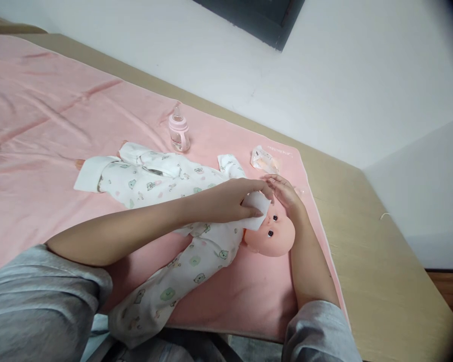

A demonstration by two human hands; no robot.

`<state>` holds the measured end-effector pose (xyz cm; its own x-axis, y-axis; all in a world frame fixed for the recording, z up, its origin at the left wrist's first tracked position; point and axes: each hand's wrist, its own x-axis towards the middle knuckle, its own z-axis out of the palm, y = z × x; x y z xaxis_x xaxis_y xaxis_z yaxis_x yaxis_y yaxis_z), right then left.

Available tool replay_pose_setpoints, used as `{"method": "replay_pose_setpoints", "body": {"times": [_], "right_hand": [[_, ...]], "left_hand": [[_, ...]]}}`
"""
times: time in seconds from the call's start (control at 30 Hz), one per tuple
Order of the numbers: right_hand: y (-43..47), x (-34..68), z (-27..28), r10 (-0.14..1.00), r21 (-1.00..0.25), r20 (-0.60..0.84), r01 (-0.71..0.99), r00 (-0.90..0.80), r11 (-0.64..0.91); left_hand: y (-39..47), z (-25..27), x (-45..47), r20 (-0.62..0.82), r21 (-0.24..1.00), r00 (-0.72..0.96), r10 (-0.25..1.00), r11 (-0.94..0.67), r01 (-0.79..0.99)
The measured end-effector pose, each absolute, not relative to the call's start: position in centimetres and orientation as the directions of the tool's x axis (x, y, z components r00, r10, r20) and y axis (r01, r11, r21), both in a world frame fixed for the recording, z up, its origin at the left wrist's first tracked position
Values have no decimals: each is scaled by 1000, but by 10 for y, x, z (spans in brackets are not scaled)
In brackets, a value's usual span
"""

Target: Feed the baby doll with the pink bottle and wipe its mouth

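Observation:
A baby doll [277, 239] lies on its back on a pink blanket [53, 108], dressed in a white romper [198, 261] printed with small green and pink figures. Between the thumb and fingers of my left hand [245, 198] is a white tissue [257, 203], held against the lower part of the doll's face. It covers the mouth, while both eyes show. My right hand [285, 193] rests along the far side of the doll's head with its fingers stretched out. Whether its palm touches the head I cannot tell.
Beyond the doll's body a pink-capped baby bottle [178, 133] stands upright. A small clear plastic packet [263, 160] lies past my right hand. The wooden table [362, 241] shows beyond the blanket, against a white wall [343, 75].

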<state>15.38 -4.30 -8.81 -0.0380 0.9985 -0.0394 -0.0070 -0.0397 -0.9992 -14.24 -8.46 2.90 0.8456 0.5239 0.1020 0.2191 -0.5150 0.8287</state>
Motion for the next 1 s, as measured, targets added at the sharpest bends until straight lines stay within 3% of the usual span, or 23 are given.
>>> {"method": "replay_pose_setpoints", "body": {"times": [0.37,0.67,1.0], "right_hand": [[-44,153,-87,999,-1000,-31,3,-37,-31],[-42,154,-88,999,-999,-34,11,-37,-34],[-37,159,-95,998,-999,-35,-1,-49,-35]], "left_hand": [[-89,37,-142,-5,837,860,511,-468,283],[-92,25,-139,111,771,861,496,-590,240],[-94,19,-138,139,728,862,487,-641,245]]}}
